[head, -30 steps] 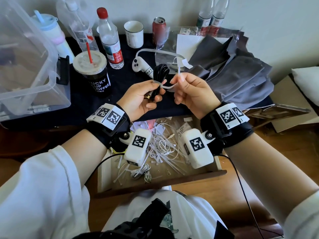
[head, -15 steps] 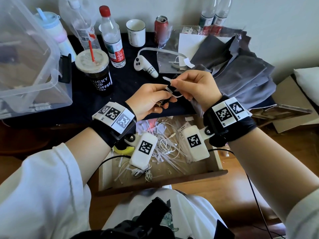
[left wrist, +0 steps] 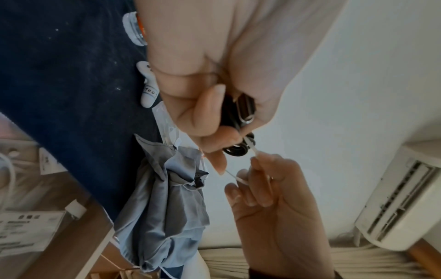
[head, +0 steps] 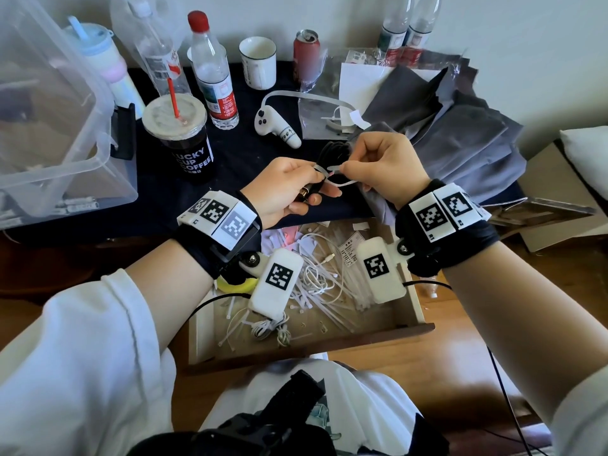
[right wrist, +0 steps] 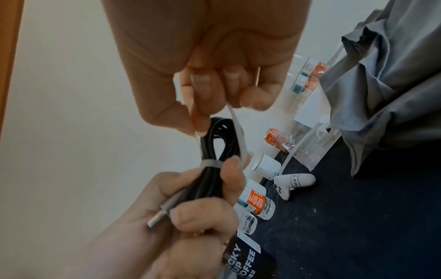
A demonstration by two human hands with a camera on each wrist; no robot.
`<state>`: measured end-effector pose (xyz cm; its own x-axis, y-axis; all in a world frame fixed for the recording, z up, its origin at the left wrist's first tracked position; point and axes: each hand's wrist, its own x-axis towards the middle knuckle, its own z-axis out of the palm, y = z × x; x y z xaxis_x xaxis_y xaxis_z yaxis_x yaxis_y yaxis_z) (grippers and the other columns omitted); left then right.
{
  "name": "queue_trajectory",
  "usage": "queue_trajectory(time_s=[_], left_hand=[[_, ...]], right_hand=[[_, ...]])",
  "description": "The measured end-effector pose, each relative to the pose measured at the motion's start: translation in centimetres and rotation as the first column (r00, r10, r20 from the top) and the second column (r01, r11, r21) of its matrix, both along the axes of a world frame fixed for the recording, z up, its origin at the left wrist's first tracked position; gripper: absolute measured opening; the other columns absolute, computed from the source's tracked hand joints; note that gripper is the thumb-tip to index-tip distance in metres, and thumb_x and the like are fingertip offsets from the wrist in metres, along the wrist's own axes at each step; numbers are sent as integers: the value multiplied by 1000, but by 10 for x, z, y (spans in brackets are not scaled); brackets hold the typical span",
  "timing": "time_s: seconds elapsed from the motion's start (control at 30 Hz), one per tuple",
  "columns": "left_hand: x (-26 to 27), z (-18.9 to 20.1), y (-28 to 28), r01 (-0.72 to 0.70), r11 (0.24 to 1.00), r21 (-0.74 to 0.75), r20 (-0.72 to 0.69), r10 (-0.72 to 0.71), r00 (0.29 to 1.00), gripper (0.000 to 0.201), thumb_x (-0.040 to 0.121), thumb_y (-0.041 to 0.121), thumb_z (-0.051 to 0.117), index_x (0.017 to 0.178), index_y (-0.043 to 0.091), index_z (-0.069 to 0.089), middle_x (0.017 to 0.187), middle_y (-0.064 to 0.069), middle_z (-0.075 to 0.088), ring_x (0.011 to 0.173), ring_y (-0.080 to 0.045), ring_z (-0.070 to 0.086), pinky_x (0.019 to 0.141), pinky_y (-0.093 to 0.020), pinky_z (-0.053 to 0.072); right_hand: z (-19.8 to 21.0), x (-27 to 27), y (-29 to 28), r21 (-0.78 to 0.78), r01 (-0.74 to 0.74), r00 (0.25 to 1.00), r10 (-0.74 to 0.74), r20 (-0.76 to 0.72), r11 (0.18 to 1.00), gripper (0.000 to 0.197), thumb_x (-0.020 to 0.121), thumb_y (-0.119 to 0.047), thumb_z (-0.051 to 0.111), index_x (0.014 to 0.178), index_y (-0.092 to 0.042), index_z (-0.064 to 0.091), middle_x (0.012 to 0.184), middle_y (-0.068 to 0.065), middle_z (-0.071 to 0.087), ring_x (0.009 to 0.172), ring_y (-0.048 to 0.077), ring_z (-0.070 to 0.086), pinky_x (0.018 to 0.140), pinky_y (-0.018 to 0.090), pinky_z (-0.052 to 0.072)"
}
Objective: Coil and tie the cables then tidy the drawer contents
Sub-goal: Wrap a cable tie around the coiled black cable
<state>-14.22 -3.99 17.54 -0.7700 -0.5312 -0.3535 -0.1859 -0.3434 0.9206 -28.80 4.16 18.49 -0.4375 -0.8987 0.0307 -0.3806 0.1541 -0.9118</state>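
Clear storage box point(head: 65, 133) stands at the far left of the dark-covered desk point(head: 250, 149), with a coffee cup point(head: 184, 139) just beside it; both are apart from the work. Left hand point(head: 283, 189) is closed round the coiled black cable point(head: 332, 153), fingers curled about the bundle near its metal plug end, holding it raised above the desk edge. The bundle's long axis runs from the plug, low in the left palm, up and away toward the far side of the desk, its looped end standing free above the fist. A white cable tie point(head: 332, 174) is wrapped once round the bundle just above the left fingers, as the right wrist view shows clearly. Right hand point(head: 381, 169) lies directly right of the bundle, touching distance from the left, with thumb and fingertips pinching the tie's free ends; whether the tail is already through the head cannot be told. Judgement: the tie is not yet drawn tight, and tightening would call for a pull rightward, across the bundle's axis, by the right hand as the nearer one. Below both wrists the open drawer point(head: 411, 311) holds loose white ties and white cables point(head: 316, 281), unsorted.
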Motion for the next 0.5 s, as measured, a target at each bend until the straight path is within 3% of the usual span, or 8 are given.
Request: queue_trajectory(time_s=[0.23, 0.5], left_hand=[[1, -1, -1, 3, 1000, 5, 1, -3, 1000, 24, 96, -1, 36, 101, -2, 59, 79, -14, 67, 48, -7, 43, 35, -13, 22], [2, -2, 0, 32, 998, -50, 13, -31, 999, 22, 95, -2, 38, 96, 2, 60, 83, -16, 66, 49, -9, 44, 35, -13, 23]], right_hand=[[-3, -1, -1, 21, -24, 995, 25, -92, 999, 33, 73, -4, 68, 52, -19, 49, 38, -13, 48, 39, 3, 42, 47, 13, 35], [1, 0, -2, 91, -65, 993, 74, -93, 994, 31, 79, -7, 69, 55, -17, 52, 38, -14, 51, 37, 3, 44, 41, 12, 38]])
